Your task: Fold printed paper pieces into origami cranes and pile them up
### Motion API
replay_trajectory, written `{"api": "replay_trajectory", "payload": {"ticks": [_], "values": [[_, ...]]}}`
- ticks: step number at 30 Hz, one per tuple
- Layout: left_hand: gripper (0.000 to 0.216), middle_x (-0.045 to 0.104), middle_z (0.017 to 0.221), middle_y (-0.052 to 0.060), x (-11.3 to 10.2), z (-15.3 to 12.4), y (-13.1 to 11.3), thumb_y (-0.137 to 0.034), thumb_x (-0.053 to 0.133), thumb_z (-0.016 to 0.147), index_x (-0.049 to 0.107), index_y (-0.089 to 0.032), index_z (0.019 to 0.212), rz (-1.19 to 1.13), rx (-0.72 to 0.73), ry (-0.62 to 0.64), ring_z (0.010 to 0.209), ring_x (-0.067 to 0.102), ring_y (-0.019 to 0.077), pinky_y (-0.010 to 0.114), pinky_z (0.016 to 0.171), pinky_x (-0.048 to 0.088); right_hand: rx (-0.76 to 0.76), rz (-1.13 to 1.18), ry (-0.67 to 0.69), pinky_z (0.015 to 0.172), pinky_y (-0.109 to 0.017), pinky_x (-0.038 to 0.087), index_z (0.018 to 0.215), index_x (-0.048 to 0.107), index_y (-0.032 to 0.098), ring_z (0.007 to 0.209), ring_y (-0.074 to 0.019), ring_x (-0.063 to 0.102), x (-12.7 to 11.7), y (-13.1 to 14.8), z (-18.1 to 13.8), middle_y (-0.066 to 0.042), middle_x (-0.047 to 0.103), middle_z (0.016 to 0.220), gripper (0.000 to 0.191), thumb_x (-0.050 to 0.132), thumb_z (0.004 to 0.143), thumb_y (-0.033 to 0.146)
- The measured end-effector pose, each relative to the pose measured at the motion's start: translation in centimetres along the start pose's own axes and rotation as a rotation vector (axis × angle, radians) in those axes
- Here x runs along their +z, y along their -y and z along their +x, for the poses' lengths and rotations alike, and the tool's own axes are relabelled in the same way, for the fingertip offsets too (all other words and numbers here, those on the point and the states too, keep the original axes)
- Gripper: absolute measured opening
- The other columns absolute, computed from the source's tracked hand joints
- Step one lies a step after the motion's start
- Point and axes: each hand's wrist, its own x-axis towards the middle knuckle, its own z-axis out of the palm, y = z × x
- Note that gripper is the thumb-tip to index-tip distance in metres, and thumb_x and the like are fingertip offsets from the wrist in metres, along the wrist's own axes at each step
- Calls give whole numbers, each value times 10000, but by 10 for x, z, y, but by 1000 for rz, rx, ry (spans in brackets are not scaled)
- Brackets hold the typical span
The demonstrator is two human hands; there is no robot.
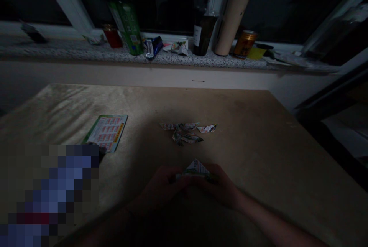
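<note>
Both my hands meet low in the middle of the dim head view, over a tan table (258,143). My left hand (163,187) and my right hand (222,187) pinch a small folded piece of printed paper (196,168) between their fingertips, its point sticking up. Just beyond them lies a small cluster of folded paper pieces (186,132) on the table, apart from my hands.
A printed card or leaflet (107,132) lies to the left on the table. A blurred-out patch covers the lower left. On the stone windowsill (71,49) behind stand a green bottle (128,24), a red jar (112,36), a dark bottle (202,32), a beige tube (234,13), a gold can (244,43) and wrappers.
</note>
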Motion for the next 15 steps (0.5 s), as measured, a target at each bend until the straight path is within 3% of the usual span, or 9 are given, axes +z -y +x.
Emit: {"api": "replay_trajectory", "payload": {"ticks": [9,15], "values": [[428,645,530,7,-1,0,-1,-421,449,833,672,-135,606,2,71,-22,509,538,122,169,502,357,61,141,29,481,-188,304,713,602,139,531,-78,376,-6,4,2,31,481,604,207,587,804,324],[407,656,543,4,0,-1,0,-422,473,819,685,-133,627,-28,23,-53,520,554,124,167,504,363,116,143,-34,446,-189,254,651,560,133,510,-70,321,-6,0,1,38,424,567,256,616,771,352]]}}
